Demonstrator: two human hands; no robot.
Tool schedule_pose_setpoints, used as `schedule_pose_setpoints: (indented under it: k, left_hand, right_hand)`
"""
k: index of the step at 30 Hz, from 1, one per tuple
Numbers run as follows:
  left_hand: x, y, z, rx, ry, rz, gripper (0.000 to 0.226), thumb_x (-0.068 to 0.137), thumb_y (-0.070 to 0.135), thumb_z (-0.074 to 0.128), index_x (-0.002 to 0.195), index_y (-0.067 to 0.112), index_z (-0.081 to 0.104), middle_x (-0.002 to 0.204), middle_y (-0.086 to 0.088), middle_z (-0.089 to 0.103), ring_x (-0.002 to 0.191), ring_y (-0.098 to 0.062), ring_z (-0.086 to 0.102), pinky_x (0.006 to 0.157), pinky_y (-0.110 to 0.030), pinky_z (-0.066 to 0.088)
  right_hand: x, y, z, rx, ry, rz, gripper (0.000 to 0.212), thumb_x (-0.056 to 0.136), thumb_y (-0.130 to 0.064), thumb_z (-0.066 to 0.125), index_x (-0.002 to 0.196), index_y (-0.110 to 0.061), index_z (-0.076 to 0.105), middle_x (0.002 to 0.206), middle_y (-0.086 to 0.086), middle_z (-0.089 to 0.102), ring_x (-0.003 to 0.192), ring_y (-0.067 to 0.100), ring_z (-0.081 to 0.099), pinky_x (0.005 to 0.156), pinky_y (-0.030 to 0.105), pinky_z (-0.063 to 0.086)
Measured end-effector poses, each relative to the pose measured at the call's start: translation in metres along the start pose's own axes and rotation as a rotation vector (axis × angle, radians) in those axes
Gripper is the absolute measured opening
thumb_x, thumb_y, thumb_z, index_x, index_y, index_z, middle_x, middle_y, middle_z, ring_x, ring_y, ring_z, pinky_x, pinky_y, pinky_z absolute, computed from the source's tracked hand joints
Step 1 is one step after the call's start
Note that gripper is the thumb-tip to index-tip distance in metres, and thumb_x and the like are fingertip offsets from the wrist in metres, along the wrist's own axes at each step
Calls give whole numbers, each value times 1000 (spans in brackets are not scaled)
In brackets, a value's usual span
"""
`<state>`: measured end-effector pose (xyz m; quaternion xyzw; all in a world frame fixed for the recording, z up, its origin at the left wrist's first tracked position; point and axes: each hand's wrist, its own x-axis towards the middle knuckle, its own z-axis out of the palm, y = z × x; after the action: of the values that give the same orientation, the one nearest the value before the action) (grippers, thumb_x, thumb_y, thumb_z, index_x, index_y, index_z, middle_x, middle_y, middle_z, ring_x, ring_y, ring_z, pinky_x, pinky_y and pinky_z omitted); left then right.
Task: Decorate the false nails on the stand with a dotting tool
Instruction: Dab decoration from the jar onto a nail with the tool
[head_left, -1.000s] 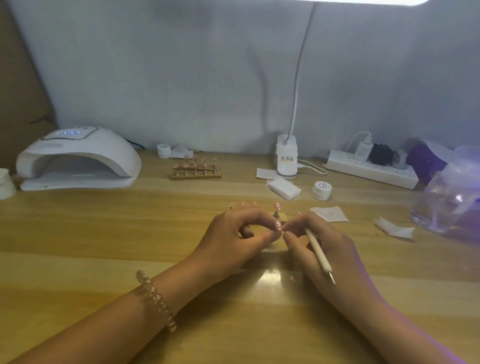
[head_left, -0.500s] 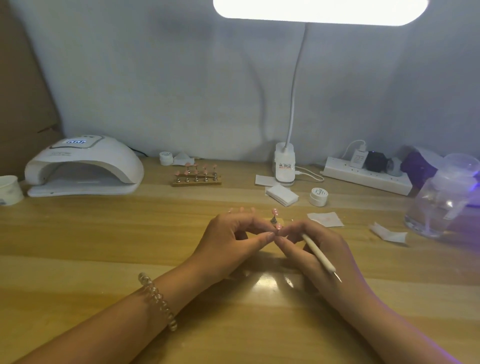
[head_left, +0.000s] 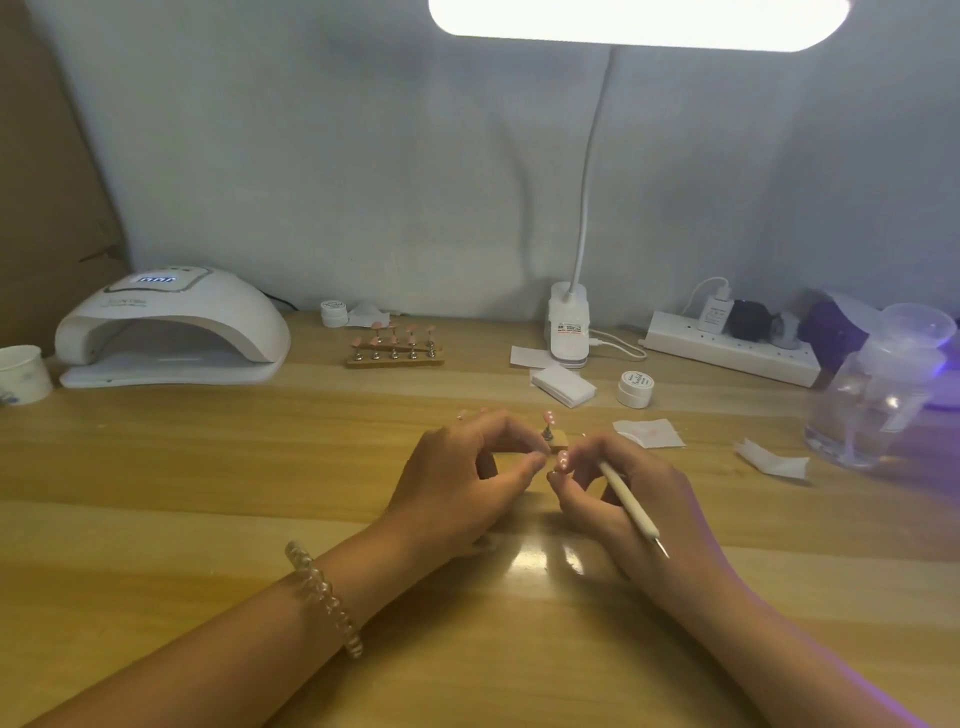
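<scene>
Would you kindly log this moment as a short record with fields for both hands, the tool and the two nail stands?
Left hand: curled at the near stand, apparently gripping it
Right hand: holds the dotting tool, metal tip pointing back toward the person
Near stand: mostly hidden; one pink nail upright at its right end
Far stand: pink nails on it, between curing lamp and desk lamp

We see only the right end of the wooden stand (head_left: 559, 442). The left hand (head_left: 467, 478) covers the rest, and we cannot tell whether its fingers grip it. The dotting tool (head_left: 630, 501) loses its front tip inside the right hand (head_left: 675, 493). The top edge cuts the lamp head (head_left: 639, 21), and the left edge cuts the paper cup (head_left: 23, 374). The label on the small jar (head_left: 635, 388) is too small to read.
</scene>
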<state>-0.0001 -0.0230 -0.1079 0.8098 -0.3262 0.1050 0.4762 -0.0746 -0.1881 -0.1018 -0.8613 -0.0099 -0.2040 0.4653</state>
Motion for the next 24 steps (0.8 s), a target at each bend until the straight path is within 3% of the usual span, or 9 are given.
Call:
schedule_pose_setpoints:
  k: [5, 7, 10, 13, 16, 21, 24]
  left_hand:
    - [14, -12, -20, 152, 287, -130, 29, 82, 28, 76, 105, 28, 59, 104, 15, 57, 74, -9, 49, 65, -17, 42]
    - [18, -24, -30, 236, 212, -266, 43, 78, 40, 78, 114, 30, 57, 113, 14, 56, 91, -9, 49, 78, -22, 44]
    - [19, -33, -32, 409, -42, -412, 55, 74, 59, 72, 122, 36, 55, 121, 18, 54, 116, -13, 45, 96, -33, 37]
    - [19, -32, -27, 431, -114, -360, 40, 77, 58, 71, 112, 40, 60, 110, 20, 52, 113, -10, 47, 89, -31, 29]
    - [17, -31, -29, 339, -129, -304, 20, 79, 50, 73, 94, 43, 62, 99, 24, 56, 100, -8, 54, 90, -33, 38]
    - [13, -22, -28, 227, -162, -117, 17, 78, 34, 76, 86, 42, 63, 91, 19, 59, 87, 0, 51, 79, -30, 41]
    - [12, -19, -25, 264, -172, -19, 15, 77, 30, 76, 87, 35, 66, 89, 17, 59, 91, -6, 50, 77, -28, 40]
  right_hand:
    - [0, 3, -3, 4, 33, 33, 15, 84, -17, 72, 78, -30, 67, 70, -4, 61, 61, 6, 56, 57, 21, 41]
    - [0, 4, -3, -5, 30, 35, 15, 84, -18, 72, 79, -30, 67, 71, -5, 61, 63, 7, 57, 58, 24, 42]
    - [0, 6, -2, -33, 33, 31, 13, 84, -20, 72, 78, -32, 67, 70, -8, 60, 62, 7, 56, 56, 21, 40]
    - [0, 7, -1, -55, 34, 32, 11, 84, -25, 72, 79, -33, 67, 69, -10, 60, 62, 7, 57, 58, 27, 42]
    - [0, 7, -1, -23, 68, 26, 13, 83, -23, 73, 78, -33, 67, 68, -9, 59, 59, 7, 55, 58, 29, 43]
    - [-1, -1, -2, -79, 273, -107, 17, 82, -16, 77, 80, -28, 65, 71, -8, 60, 69, 11, 59, 61, 32, 47]
    - [-2, -2, -3, -112, 318, -194, 17, 82, -11, 78, 85, -21, 65, 83, -9, 65, 85, 16, 60, 73, 20, 44]
